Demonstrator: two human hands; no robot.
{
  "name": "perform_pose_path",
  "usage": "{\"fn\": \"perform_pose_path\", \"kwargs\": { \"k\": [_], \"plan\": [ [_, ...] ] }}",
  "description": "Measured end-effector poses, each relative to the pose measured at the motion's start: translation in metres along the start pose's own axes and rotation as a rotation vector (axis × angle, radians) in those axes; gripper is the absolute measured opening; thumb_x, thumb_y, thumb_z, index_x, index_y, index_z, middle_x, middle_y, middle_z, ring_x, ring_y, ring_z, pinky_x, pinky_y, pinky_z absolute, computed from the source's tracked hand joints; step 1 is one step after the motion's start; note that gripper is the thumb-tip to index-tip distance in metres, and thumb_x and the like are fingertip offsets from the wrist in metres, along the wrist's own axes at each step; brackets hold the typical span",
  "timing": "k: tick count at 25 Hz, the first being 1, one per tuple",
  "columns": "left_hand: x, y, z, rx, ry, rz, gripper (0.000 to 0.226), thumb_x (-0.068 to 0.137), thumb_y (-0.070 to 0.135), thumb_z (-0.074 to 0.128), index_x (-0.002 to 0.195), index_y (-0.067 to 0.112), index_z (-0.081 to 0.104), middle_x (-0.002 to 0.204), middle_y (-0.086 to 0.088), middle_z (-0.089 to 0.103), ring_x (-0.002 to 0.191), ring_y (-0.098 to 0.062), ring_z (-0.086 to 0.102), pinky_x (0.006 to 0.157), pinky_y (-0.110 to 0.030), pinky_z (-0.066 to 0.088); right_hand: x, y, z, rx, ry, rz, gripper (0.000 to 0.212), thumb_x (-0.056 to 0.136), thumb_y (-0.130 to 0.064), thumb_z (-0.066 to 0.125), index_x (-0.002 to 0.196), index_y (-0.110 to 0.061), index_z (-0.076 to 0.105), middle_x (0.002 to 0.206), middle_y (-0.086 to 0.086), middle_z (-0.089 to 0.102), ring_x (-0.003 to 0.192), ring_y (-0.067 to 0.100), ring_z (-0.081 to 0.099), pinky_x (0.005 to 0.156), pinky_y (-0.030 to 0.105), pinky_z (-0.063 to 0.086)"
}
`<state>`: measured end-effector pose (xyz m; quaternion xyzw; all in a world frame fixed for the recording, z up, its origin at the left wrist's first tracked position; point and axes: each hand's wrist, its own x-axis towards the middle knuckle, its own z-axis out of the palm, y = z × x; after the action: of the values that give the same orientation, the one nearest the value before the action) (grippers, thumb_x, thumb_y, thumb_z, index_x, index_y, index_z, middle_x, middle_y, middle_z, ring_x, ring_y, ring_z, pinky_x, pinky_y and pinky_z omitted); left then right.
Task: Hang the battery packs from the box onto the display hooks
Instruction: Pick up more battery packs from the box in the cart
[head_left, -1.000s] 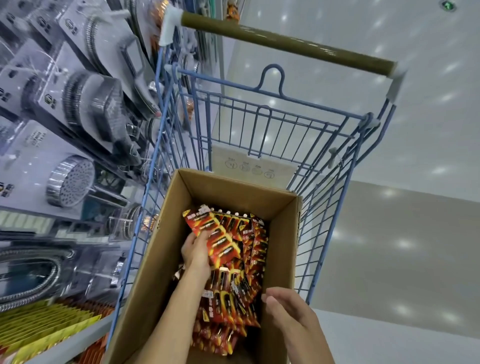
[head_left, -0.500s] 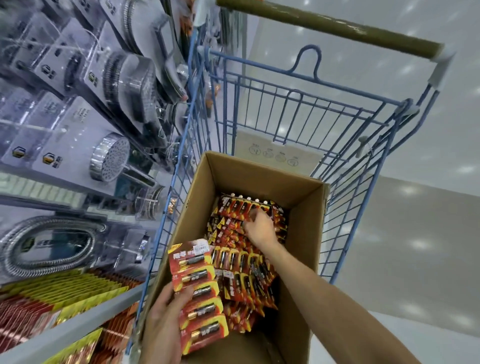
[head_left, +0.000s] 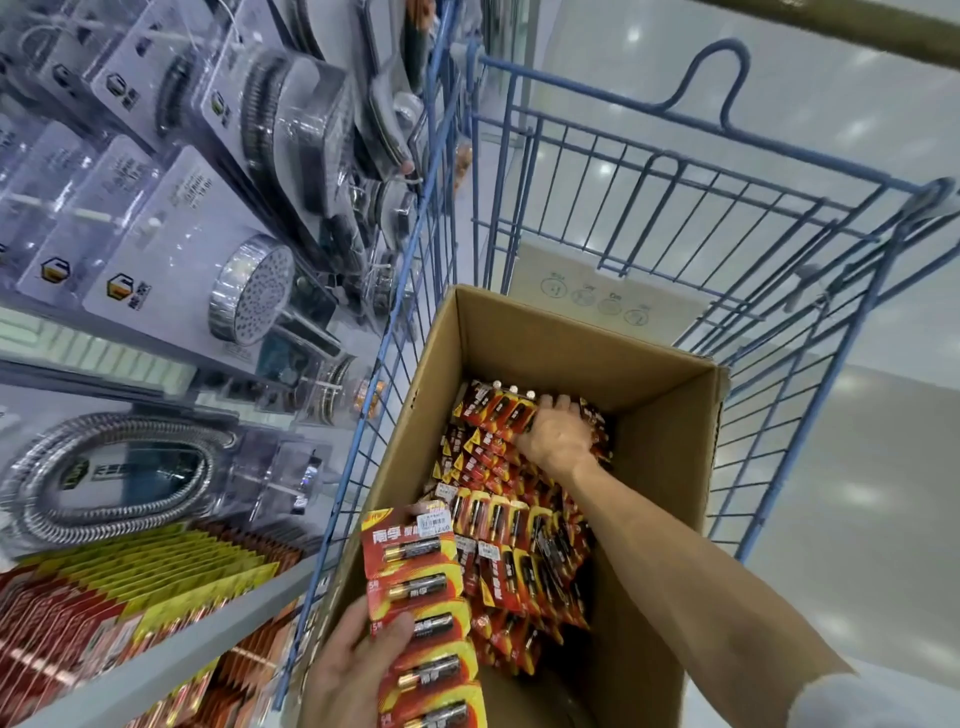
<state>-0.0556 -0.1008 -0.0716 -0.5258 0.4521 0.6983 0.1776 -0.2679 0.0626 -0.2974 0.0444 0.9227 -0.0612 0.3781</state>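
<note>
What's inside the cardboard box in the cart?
Loose red battery packs fill the cardboard box; the right hand grips some at the far end. Its floor beneath them is hidden.

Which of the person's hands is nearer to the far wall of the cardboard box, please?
The right. The right hand grips battery packs just short of the far wall; the left hand holds a strip of packs at the near end.
</note>
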Motion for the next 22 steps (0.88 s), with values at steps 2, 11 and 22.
{"fn": "perform_pose_path", "kwargs": {
  "k": [2,11,22],
  "plan": [
    [0.002,-0.001,0.001,0.012,0.010,-0.004,0.031,0.088,-0.002,0.068,0.115,0.013,0.070,0.090,-0.015,0.080,0.069,-0.026,0.078,0.051,-0.033,0.059,-0.010,-0.008,0.005,-0.016,0.014,-0.024,0.083,0.092,-0.056,0.065,0.154,-0.008,0.036,0.161,0.015,0.032,0.149,0.033,0.031,0.117,0.050,0.038],
    [0.010,-0.005,0.006,0.019,0.053,0.019,0.035,0.081,0.003,0.073,0.113,0.015,0.073,0.093,-0.016,0.080,0.075,-0.031,0.079,0.074,-0.042,0.055,-0.015,-0.029,0.012,0.200,-0.067,0.086,0.094,0.089,-0.045,0.068,0.159,-0.004,0.021,0.165,0.020,0.021,0.154,0.037,0.016,0.126,0.055,0.014],
    [0.001,-0.008,-0.007,-0.011,0.022,0.029,0.031,0.087,0.002,0.072,0.114,0.016,0.073,0.100,-0.019,0.079,0.097,-0.044,0.074,0.088,-0.052,0.057,-0.094,-0.014,-0.005,0.997,-0.082,0.126,0.057,0.087,-0.024,0.081,0.134,-0.009,0.053,0.105,0.008,0.074,0.085,0.021,0.074,0.076,0.034,0.061]
  ]
}}
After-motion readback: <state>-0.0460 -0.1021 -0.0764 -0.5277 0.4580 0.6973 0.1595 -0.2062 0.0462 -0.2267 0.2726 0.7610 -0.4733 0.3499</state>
